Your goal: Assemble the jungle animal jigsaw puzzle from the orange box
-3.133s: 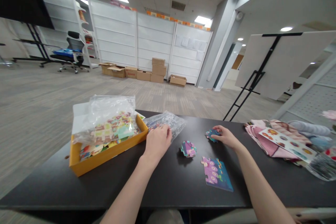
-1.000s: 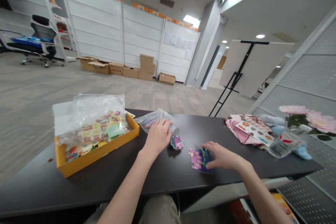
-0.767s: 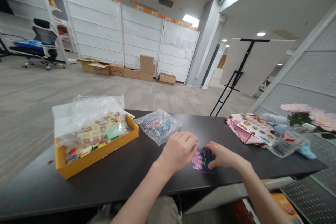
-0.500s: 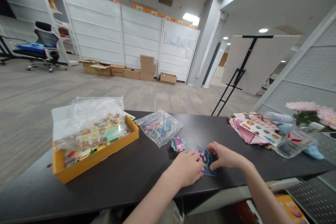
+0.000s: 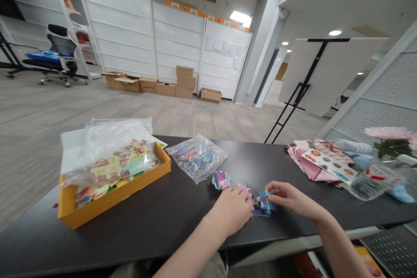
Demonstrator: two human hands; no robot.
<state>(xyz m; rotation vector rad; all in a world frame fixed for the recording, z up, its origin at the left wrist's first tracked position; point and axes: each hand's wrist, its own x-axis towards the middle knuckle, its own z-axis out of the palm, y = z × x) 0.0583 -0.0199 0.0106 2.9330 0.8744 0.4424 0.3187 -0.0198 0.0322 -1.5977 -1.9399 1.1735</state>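
Note:
My left hand (image 5: 232,208) is closed over purple puzzle pieces (image 5: 245,189) on the dark table, its curled fingers pressing down and hiding part of them. Just to the right, my right hand (image 5: 291,199) pinches a blue puzzle piece (image 5: 264,200) between thumb and fingers. That piece partly overlaps a darker blue one (image 5: 260,213) below it; I cannot tell whether they are joined. Apart from both hands, another purple and teal puzzle cluster (image 5: 221,180) lies beyond my left knuckles.
A clear plastic bag of puzzle pieces (image 5: 198,156) lies behind the cluster. To the left stands a yellow box (image 5: 120,195) with pieces and plastic bags. Folded pink cloth (image 5: 309,165), a sticker sheet (image 5: 329,166) and a clear plastic package (image 5: 373,184) sit at right.
My right hand has moved slightly right and lifted the blue puzzle piece, uncovering more of the darker one. The left hand stays in place. The view has shifted a little.

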